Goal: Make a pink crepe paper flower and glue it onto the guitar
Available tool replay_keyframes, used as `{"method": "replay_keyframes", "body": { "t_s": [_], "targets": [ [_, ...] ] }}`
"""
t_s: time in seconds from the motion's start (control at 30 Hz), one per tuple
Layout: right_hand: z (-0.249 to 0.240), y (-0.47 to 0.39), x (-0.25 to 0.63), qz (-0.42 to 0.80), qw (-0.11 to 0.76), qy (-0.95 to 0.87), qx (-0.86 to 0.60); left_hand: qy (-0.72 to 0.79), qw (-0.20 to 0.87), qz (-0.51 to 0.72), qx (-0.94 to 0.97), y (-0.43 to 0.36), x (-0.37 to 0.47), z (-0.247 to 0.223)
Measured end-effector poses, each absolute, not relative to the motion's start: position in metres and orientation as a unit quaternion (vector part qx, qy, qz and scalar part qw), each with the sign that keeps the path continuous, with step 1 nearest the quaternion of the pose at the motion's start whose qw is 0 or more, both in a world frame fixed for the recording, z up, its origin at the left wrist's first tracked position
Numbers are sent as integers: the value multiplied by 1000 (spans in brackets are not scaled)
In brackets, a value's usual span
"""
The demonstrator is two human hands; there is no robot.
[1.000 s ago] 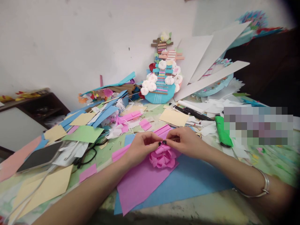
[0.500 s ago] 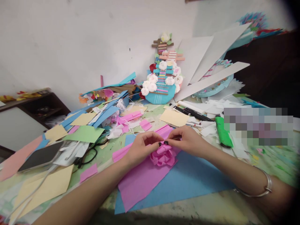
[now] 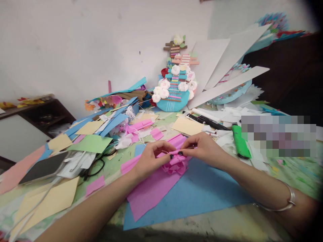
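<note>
A ruffled pink crepe paper flower (image 3: 176,165) hangs beneath my fingers at the middle of the table. My left hand (image 3: 155,154) pinches its upper left side between thumb and fingers. From the right, my right hand (image 3: 202,148) pinches the same paper close by, thumb tips a little apart. Behind and left of the flower spreads a flat pink crepe sheet (image 3: 148,198), with a folded part reaching past my hands. Under it lies a large blue paper sheet (image 3: 209,191). My curled fingers hide part of the folds.
Paper scraps, a dark tablet-like device (image 3: 42,168) and a white cable (image 3: 35,203) crowd the left. A green box cutter-like object (image 3: 241,141) and black pens (image 3: 212,122) lie right. A blue guitar-shaped decoration (image 3: 174,97) with white flowers stands against the wall.
My right thumb has shifted slightly right, widening the gap between the thumbs. The flower has tipped and its ruffled face shows less. The near edge of the pink sheet has risen slightly.
</note>
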State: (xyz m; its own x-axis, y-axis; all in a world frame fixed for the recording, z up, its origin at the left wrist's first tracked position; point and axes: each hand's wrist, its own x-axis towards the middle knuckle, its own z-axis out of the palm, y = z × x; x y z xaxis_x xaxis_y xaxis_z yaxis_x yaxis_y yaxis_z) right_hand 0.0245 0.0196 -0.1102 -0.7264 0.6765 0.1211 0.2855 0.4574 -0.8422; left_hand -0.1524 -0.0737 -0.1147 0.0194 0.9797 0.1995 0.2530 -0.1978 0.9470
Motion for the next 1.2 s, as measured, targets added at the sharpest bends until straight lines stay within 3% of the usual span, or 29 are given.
{"method": "replay_keyframes", "body": {
  "t_s": [0.23, 0.37, 0.5, 0.67, 1.2],
  "targets": [
    [-109, 19, 25, 436, 230, -819, -294, 509, 362, 483, 614, -74, -153, -115],
    [-107, 16, 24, 414, 224, -830, -299, 544, 300, 472, 626, -73, -152, -116],
    [-104, 13, 24, 287, 211, -884, -304, 558, 238, 457, 651, -73, -154, -116],
    [-103, 14, 28, 129, 178, -919, -328, 549, 244, 451, 660, -74, -154, -113],
    [-107, 21, 25, 428, 132, -799, -401, 525, 306, 485, 629, -76, -152, -114]
  ]
}}
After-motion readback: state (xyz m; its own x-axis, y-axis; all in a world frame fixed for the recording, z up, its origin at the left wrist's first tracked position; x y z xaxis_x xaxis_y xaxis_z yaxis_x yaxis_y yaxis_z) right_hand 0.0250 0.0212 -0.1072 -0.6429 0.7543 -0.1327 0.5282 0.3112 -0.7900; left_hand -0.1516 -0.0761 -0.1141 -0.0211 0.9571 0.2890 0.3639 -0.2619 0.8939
